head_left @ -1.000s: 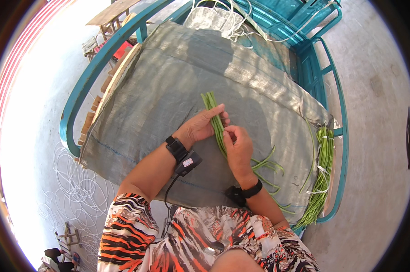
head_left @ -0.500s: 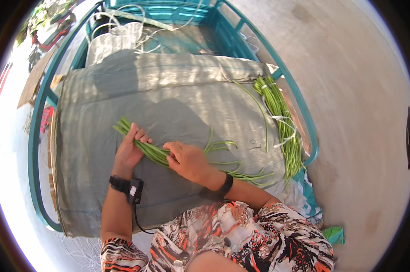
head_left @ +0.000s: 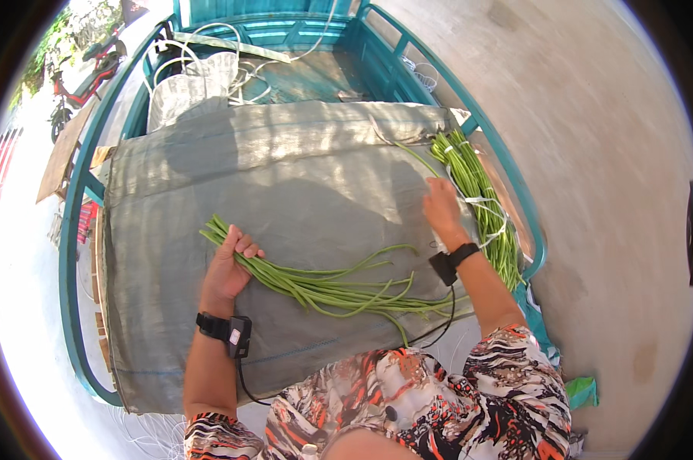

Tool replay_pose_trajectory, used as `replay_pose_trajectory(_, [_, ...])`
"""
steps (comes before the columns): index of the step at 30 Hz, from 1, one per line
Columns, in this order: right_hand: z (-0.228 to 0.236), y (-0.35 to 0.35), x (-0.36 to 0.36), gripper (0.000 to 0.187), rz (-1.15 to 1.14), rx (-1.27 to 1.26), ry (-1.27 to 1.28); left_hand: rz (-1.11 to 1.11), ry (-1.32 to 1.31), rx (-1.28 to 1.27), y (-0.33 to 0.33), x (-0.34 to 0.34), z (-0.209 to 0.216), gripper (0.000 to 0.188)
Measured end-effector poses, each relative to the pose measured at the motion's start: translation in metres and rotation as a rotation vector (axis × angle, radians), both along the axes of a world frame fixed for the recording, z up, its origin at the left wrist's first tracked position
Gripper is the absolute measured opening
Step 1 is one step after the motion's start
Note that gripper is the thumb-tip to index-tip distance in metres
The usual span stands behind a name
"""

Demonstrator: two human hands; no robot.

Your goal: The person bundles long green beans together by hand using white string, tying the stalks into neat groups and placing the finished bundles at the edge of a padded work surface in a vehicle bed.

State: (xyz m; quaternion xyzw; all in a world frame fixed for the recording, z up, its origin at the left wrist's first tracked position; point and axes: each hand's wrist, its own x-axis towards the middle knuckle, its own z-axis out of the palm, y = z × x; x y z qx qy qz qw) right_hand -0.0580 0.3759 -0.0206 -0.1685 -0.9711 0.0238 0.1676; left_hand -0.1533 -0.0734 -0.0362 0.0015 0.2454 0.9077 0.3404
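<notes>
**Left hand round the beans, right hand at a single strand**

Head view: The left hand [head_left: 233, 264] is closed round a handful of long green beans [head_left: 293, 284] near their gathered ends. The loose tails fan rightward over the grey cloth [head_left: 346, 207] spread on the blue-green cart [head_left: 69, 230]. The right hand [head_left: 443, 208] is at the lower visible part of a lone bean [head_left: 415, 157], beside the tied bundle [head_left: 463, 170] with its white ties [head_left: 480, 200]. Its fingers are bent, but whether they pinch the bean cannot be told.

For good work here, the left grip should be snug yet soft, keeping the ends level without bruising them. The lone bean is best taken lightly near one end and lifted clear of the ties, since dragging a slender bean could snap it. Keeping the wrist cable [head_left: 450, 313] off the tails would help prevent snags.
</notes>
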Motion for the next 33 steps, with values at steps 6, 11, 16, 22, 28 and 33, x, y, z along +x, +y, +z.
replay_pose_trajectory(6, [-0.028,0.068,-0.016,0.031,-0.206,0.168,-0.079,-0.011,-0.05,0.002,0.002,0.001,0.003,0.021])
replay_pose_trajectory(11, [-0.011,-0.004,-0.045,0.023,-0.086,-0.315,0.026,-0.005,-0.04,-0.001,-0.005,0.0,-0.001,0.023])
replay_pose_trajectory(16, [0.036,-0.142,-0.046,0.018,0.026,-1.641,0.159,-0.018,-0.035,-0.002,-0.01,0.003,0.003,0.026])
replay_pose_trajectory(22, [0.068,-0.25,-0.029,0.019,0.153,-1.988,-0.005,-0.049,-0.008,0.047,-0.008,0.001,-0.001,0.023])
replay_pose_trajectory(28, [0.061,-0.29,-0.014,0.02,0.328,-1.701,-0.061,-0.061,0.044,0.054,-0.008,0.003,-0.005,0.018])
replay_pose_trajectory(33, [0.057,-0.292,-0.003,0.017,0.403,-1.554,-0.077,-0.036,-0.032,0.081,-0.009,0.003,-0.003,0.023])
